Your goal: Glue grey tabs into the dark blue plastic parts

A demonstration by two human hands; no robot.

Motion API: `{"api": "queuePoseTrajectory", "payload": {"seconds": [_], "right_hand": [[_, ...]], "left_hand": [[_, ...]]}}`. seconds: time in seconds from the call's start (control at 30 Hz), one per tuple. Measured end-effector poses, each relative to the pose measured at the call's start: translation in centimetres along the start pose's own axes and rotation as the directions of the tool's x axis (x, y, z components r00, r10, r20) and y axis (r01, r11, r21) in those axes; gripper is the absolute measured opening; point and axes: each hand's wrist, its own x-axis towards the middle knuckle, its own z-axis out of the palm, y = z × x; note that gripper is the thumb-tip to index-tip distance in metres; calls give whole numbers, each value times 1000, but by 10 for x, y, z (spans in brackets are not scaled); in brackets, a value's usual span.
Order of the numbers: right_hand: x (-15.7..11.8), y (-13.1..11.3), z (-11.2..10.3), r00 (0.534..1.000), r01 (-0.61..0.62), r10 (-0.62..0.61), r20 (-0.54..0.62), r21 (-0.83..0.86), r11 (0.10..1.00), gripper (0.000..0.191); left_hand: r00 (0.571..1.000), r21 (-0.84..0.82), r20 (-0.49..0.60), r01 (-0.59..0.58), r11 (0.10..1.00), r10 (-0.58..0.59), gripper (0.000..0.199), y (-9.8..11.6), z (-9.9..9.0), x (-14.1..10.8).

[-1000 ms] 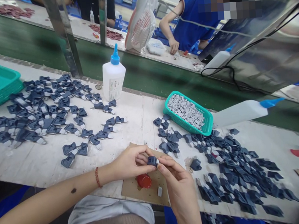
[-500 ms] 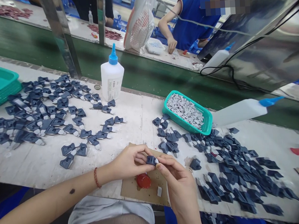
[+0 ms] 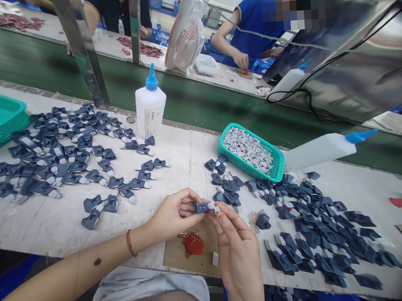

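Observation:
Between the thumb and fingers of my left hand [image 3: 173, 218] is a small dark blue plastic part [image 3: 201, 208]. At its right end sits a pale grey piece [image 3: 211, 206], which the fingertips of my right hand [image 3: 239, 241] pinch. Whether that piece is fixed to the blue part I cannot tell. Below my hands lies a brown cardboard sheet [image 3: 173, 256] bearing a round red dish or cap [image 3: 193, 244] with a wet-looking surface. A loose grey piece [image 3: 215, 258] rests on the cardboard beside my right hand.
Dark blue parts with grey ends spread at left [image 3: 72, 165] and right [image 3: 314, 225]. A green basket [image 3: 226, 154] holds small grey pieces; another green basket [image 3: 7, 128] stands far left. One white bottle [image 3: 151, 110] is upright, another [image 3: 320, 150] tilted. Co-workers sit beyond the green ledge [image 3: 121, 76].
The blue part has turned in my left hand and shows more of its length. My right hand has drawn slightly left, still pinching at the grey end. A co-worker's hand across has shifted right.

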Motion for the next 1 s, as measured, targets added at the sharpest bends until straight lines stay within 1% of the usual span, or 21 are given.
{"api": "queuePoseTrajectory", "payload": {"seconds": [0.13, 0.23, 0.37, 0.47, 0.53, 0.63, 0.8, 1.0], "right_hand": [[4, 0, -1, 999, 46, -47, -24, -48, 998, 34], [5, -3, -5, 1000, 18, -18, -9, -25, 1000, 31], [3, -8, -7, 999, -16, 15, 50, 6, 1000, 25], [0, -9, -7, 998, -28, 28, 63, 1, 1000, 26], [-1, -8, -7, 997, -22, 23, 76, -13, 1000, 26], [-3, -8, -7, 992, 39, -33, 122, -49, 998, 22], [-4, -7, -8, 977, 145, -125, 174, -112, 983, 16], [-5, -5, -11, 972, 169, -142, 185, -140, 976, 13]], "left_hand": [[994, -165, 75, 97, 982, -85, 36, 3, -1, 0], [985, -202, 114, 150, 968, -129, 37, 2, -3, 1], [982, -238, 107, 180, 955, -158, 40, -2, -6, 4], [987, -267, 89, 151, 952, -131, 39, -4, -8, 6], [993, -276, 77, 111, 955, -93, 42, -4, -8, 7], [998, -263, 52, 32, 964, -18, 44, -3, -6, 7], [996, -222, 41, -68, 973, 79, 37, -3, -4, 6], [990, -207, 58, -114, 972, 129, 32, -3, -3, 5]]}}
